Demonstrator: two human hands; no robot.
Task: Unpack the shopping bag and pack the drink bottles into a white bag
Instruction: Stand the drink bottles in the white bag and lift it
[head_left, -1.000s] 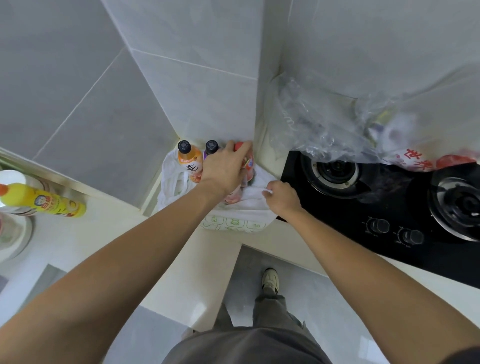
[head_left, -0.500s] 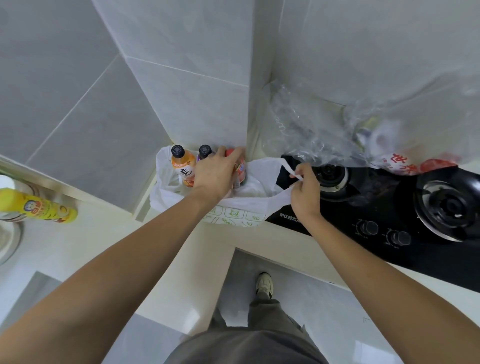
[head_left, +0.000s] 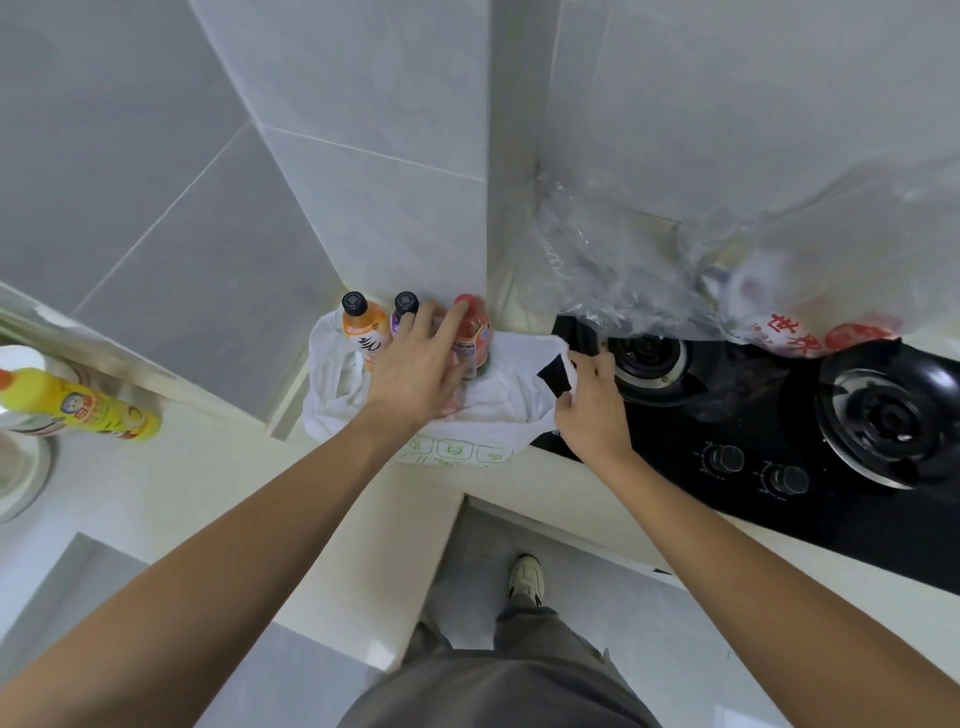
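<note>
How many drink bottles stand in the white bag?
3, in a row by the wall: orange-label black-capped bottle leftmost, purple-label black-capped bottle in the middle, red-capped bottle rightmost. The left hand may hide more.

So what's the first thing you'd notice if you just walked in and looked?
Three colourful drink bottles standing in a white bag in the counter corner: orange bottle, purple bottle and red bottle. The left hand reaches over them, fingers on the red one, while the right hand pinches the bag's handle beside the black gas hob.
</note>
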